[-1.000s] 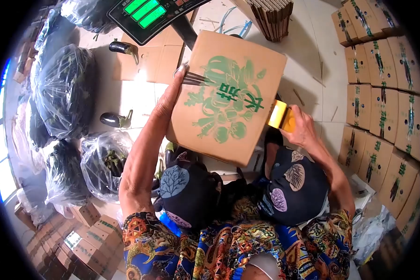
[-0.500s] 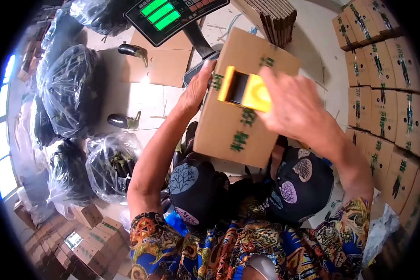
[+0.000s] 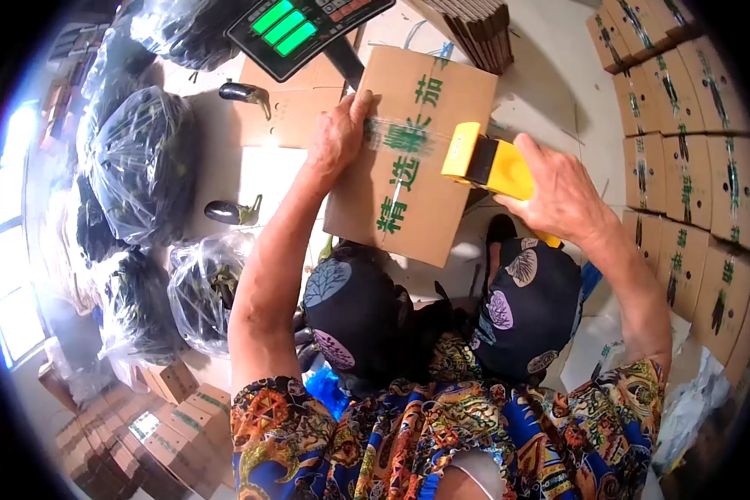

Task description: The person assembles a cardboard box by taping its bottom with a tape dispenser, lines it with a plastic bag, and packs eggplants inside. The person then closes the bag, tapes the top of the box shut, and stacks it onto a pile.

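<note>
A closed cardboard box [image 3: 429, 187] with green printed characters is tilted in front of my knees. My left hand [image 3: 339, 133] grips its upper left edge, thumb lying on the printed face. In my right hand [image 3: 562, 187] is a yellow tape dispenser [image 3: 508, 169] with a dark middle part, its front end at the box's right edge. A shiny band that looks like clear tape [image 3: 383, 133] crosses the characters near my left fingers. The far side of the box is hidden.
A scale display [image 3: 287, 29] with green digits stands beyond the box. Loose eggplants [image 3: 225, 212] lie on the left, near clear bags of eggplants [image 3: 142, 167]. Stacked cardboard boxes [image 3: 683, 179] line the right; flattened cartons [image 3: 475, 33] stand at the back.
My right hand has moved the tape dispenser rightward and slightly down, from the box's middle to its right edge. The box has shifted left and turned a little, with my left hand on it.
</note>
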Available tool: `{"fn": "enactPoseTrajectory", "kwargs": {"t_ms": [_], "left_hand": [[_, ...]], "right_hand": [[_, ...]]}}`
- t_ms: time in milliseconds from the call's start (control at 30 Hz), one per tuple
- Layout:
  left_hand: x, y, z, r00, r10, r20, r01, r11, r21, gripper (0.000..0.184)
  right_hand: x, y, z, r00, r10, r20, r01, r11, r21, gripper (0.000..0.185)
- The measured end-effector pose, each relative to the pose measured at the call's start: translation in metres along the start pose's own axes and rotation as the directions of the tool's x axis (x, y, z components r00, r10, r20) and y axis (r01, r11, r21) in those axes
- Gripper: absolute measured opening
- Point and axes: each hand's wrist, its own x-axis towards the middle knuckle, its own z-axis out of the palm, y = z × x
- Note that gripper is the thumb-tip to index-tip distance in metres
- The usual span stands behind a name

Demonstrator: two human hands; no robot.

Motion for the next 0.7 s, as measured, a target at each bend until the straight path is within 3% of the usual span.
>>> {"fn": "enactPoseTrajectory", "kwargs": {"t_ms": [133,267,433,533,700], "left_hand": [[0.0,-0.001,-0.004,1.0,-0.001,0.003,0.001,1.0,0.014,0.055],[0.0,0.001,-0.005,0.999,-0.053,0.01,0.052,0.99,0.133,0.055],[-0.001,-0.001,-0.004,1.0,-0.018,0.001,0.018,0.999,0.048,0.058],[0.001,-0.004,-0.002,0.998,-0.056,0.026,0.055,0.998,0.025,0.058],[0.0,0.006,-0.005,0.994,-0.104,0.033,0.105,0.994,-0.037,0.062]], "right_hand": [[-0.037,0.051,0.048,0.991,0.013,-0.132,0.006,0.989,0.146,0.055],[-0.059,0.094,0.086,0.99,0.092,-0.11,-0.07,0.979,0.19,0.061],[-0.112,0.141,0.138,0.964,0.252,-0.088,-0.236,0.958,0.165,0.058],[-0.135,0.164,0.162,0.961,0.26,-0.094,-0.244,0.958,0.151,0.059],[-0.124,0.143,0.143,0.894,0.429,0.128,-0.432,0.902,-0.008,0.064]]}}
